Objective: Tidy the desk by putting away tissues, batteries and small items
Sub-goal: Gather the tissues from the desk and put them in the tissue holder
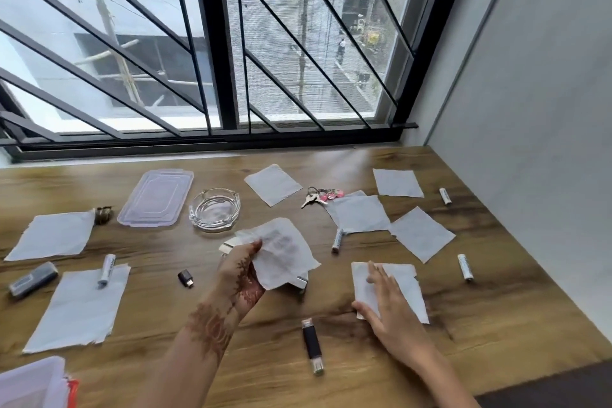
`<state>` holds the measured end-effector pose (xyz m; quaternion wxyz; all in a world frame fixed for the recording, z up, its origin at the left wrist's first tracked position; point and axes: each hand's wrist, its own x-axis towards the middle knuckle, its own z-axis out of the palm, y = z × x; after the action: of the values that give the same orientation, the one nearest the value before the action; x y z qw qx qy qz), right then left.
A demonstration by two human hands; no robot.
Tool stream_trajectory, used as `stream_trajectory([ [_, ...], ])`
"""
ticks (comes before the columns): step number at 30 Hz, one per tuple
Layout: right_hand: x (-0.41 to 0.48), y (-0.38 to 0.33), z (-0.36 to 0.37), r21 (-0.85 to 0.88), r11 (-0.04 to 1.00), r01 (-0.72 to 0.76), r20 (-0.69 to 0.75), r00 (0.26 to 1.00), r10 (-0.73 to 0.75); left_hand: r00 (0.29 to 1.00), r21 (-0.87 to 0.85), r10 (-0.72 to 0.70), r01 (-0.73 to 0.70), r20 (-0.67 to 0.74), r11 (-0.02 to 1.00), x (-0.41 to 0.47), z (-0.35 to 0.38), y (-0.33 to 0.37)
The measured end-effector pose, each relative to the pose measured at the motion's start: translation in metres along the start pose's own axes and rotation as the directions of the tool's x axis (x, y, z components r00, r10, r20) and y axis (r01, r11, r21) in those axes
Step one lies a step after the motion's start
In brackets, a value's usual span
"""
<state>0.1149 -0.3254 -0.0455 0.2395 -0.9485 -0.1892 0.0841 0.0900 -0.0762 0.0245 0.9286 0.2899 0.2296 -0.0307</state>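
My left hand (243, 278), marked with henna, grips a bunch of white tissues (281, 252) lifted above the wooden desk (480, 325). My right hand (384, 308) lies flat, fingers spread, on another tissue (400, 288) at the front right. Several more tissues are spread over the desk, such as one at the left (54, 235) and one at the right (420, 237). White batteries lie loose: one on a left tissue (106, 269), one in the middle (337, 239), one at the right (465, 267). A black USB stick (312, 346) lies near my right hand.
A clear lid (155, 197) and a glass ashtray (214, 210) sit at the back. Keys with pink tags (319, 195) lie beyond the middle. A small black adapter (186, 277), a grey drive (31, 279) and a plastic container (33, 384) at the lower left. A wall bounds the right.
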Motion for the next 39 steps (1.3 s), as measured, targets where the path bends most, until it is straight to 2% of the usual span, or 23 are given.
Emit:
stream_trajectory([
  [4, 0.005, 0.009, 0.010, 0.076, 0.997, 0.001, -0.057, 0.998, 0.004, 1.000, 0.000, 0.020, -0.020, -0.024, 1.000, 0.006, 0.005, -0.010],
  [6, 0.009, 0.010, 0.009, 0.228, 0.973, -0.025, -0.121, 0.991, 0.053, 0.999, 0.011, 0.029, -0.029, -0.029, 1.000, 0.006, 0.005, -0.015],
  [7, 0.012, 0.007, 0.005, 0.348, 0.936, -0.050, -0.156, 0.982, 0.111, 0.999, 0.005, 0.026, -0.026, -0.027, 1.000, 0.005, 0.005, -0.017],
  [10, 0.024, -0.015, -0.017, 0.671, 0.739, -0.059, -0.230, 0.931, 0.284, 0.999, 0.007, 0.003, -0.003, -0.045, 1.000, 0.004, 0.002, -0.021],
  [11, 0.030, -0.025, -0.025, 0.733, 0.679, -0.029, -0.249, 0.918, 0.308, 0.999, 0.002, -0.002, 0.002, -0.047, 1.000, 0.003, 0.004, -0.021],
  [13, 0.039, -0.046, -0.039, 0.774, 0.631, 0.047, -0.286, 0.915, 0.283, 0.998, -0.009, -0.011, 0.010, -0.059, 1.000, 0.003, 0.004, -0.021],
  [15, 0.046, -0.074, -0.048, 0.770, 0.619, 0.154, -0.330, 0.927, 0.180, 0.997, -0.004, -0.009, 0.009, -0.071, 1.000, 0.005, 0.006, -0.017],
  [17, 0.049, -0.102, -0.048, 0.719, 0.647, 0.255, -0.347, 0.938, 0.017, 0.998, 0.000, -0.018, 0.018, -0.067, 1.000, 0.005, 0.010, -0.011],
  [20, 0.059, -0.126, -0.027, 0.519, 0.774, 0.363, -0.292, 0.926, -0.238, 0.995, 0.017, -0.065, 0.066, -0.072, 0.998, 0.011, 0.012, -0.002],
  [22, 0.065, -0.135, -0.012, 0.351, 0.821, 0.450, -0.271, 0.888, -0.371, 0.993, 0.038, -0.078, 0.082, -0.087, 0.996, 0.014, 0.011, 0.004],
  [24, 0.070, -0.140, -0.002, 0.234, 0.833, 0.501, -0.261, 0.858, -0.442, 0.994, 0.012, -0.059, 0.061, -0.087, 0.998, 0.016, 0.010, 0.010],
  [26, 0.073, -0.143, 0.003, 0.213, 0.838, 0.502, -0.240, 0.858, -0.454, 0.998, -0.073, -0.044, 0.040, -0.044, 0.997, 0.016, 0.008, 0.016],
  [29, 0.077, -0.145, 0.010, 0.230, 0.840, 0.492, -0.239, 0.865, -0.441, 0.994, -0.132, -0.090, 0.097, 0.056, 0.986, 0.015, 0.009, 0.027],
  [33, 0.079, -0.153, 0.009, 0.289, 0.855, 0.431, -0.280, 0.892, -0.355, 0.982, -0.087, -0.147, 0.158, 0.117, 0.984, 0.013, 0.006, 0.041],
  [35, 0.080, -0.157, 0.007, 0.290, 0.861, 0.418, -0.335, 0.887, -0.317, 0.981, -0.011, -0.171, 0.173, 0.086, 0.985, 0.011, 0.004, 0.046],
  [39, 0.082, -0.152, 0.006, 0.276, 0.890, 0.363, -0.404, 0.884, -0.236, 0.988, 0.103, -0.133, 0.141, -0.079, 0.985, 0.018, -0.007, 0.050],
])
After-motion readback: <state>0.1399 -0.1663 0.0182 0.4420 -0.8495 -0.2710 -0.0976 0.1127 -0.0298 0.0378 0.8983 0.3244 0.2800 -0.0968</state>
